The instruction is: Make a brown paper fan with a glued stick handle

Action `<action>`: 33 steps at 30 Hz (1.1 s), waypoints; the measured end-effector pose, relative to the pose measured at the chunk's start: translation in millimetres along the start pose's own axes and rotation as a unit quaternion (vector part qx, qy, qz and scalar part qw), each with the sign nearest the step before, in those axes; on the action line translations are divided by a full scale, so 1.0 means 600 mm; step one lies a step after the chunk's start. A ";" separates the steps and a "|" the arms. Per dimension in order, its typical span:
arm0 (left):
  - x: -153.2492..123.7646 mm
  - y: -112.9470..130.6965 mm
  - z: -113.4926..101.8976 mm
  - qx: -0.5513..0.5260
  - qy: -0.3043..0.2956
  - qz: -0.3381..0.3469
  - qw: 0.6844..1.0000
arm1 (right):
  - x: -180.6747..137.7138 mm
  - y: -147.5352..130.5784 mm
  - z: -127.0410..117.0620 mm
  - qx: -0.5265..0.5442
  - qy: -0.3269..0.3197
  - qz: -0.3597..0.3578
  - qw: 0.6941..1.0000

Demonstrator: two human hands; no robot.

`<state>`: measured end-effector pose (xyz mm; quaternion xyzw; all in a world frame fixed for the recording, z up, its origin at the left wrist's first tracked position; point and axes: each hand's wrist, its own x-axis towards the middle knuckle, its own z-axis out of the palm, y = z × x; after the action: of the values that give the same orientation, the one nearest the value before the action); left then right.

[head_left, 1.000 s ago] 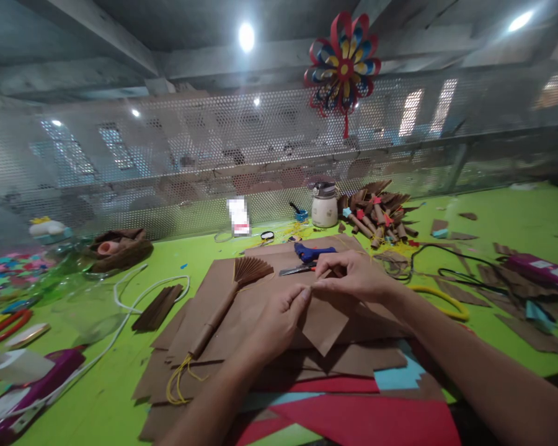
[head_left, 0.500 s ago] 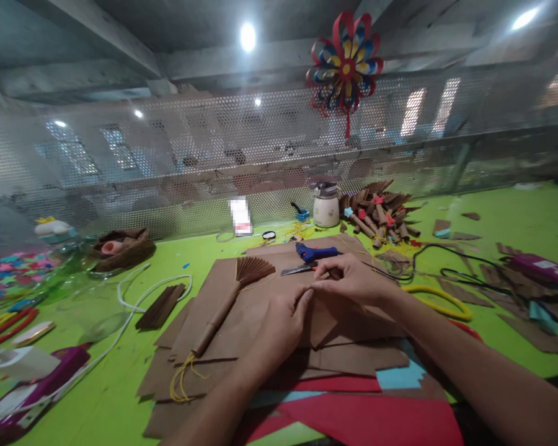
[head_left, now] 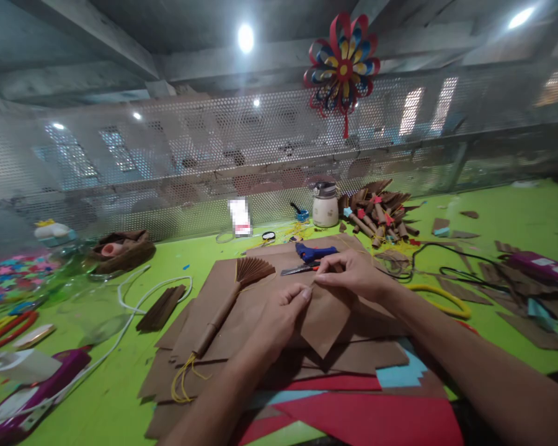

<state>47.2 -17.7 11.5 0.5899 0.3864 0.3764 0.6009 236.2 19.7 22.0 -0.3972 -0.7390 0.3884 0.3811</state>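
While pinching a brown paper piece (head_left: 328,325) by its upper edge in left hand (head_left: 284,313) and right hand (head_left: 352,276), holds it over stacked brown sheets (head_left: 209,300), near a pleated fan (head_left: 223,311) and blue glue gun (head_left: 317,253).

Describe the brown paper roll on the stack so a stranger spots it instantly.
On the green table, find the stack of brown paper sheets under the person's hands. Left of the left hand, the paper roll lies slantwise on it. Unlike the flat sheets beneath, it is a narrow tube with a pleated fan at its far end and yellow cords at its near end.
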 end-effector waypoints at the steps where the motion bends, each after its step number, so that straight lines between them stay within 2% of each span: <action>1: 0.000 -0.001 -0.001 -0.012 -0.005 -0.010 1.000 | 0.001 0.001 -0.002 0.001 0.004 0.003 1.000; 7: 0.003 -0.006 -0.006 -0.045 -0.002 -0.033 0.998 | 0.006 0.005 -0.019 0.076 0.099 0.013 0.992; 9: 0.003 -0.004 -0.005 -0.022 0.006 -0.024 0.999 | 0.006 0.000 -0.016 0.039 0.087 0.004 0.995; 12: 0.001 0.002 -0.001 0.030 0.014 0.002 0.999 | 0.003 -0.010 -0.004 -0.035 0.021 -0.004 0.999; 16: 0.000 0.008 0.003 0.057 0.007 0.034 0.998 | 0.001 -0.007 0.008 0.036 -0.021 0.028 0.999; 22: 0.010 -0.005 -0.010 0.089 0.016 0.039 0.995 | 0.003 0.000 0.001 0.076 0.052 0.035 0.995; 25: 0.011 -0.008 -0.013 0.082 0.011 0.032 0.996 | 0.003 -0.006 -0.001 0.080 0.063 0.037 0.994; 29: 0.011 -0.008 -0.013 0.032 -0.024 -0.001 0.999 | 0.005 -0.007 -0.007 0.082 0.068 0.048 0.993; 33: 0.014 -0.012 -0.017 0.005 -0.050 -0.025 0.998 | 0.012 0.013 -0.020 0.069 0.089 0.033 0.993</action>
<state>41.3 -5.8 4.0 0.6011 0.3722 0.3294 0.6258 246.3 32.5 22.1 -0.4273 -0.6602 0.4135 0.4589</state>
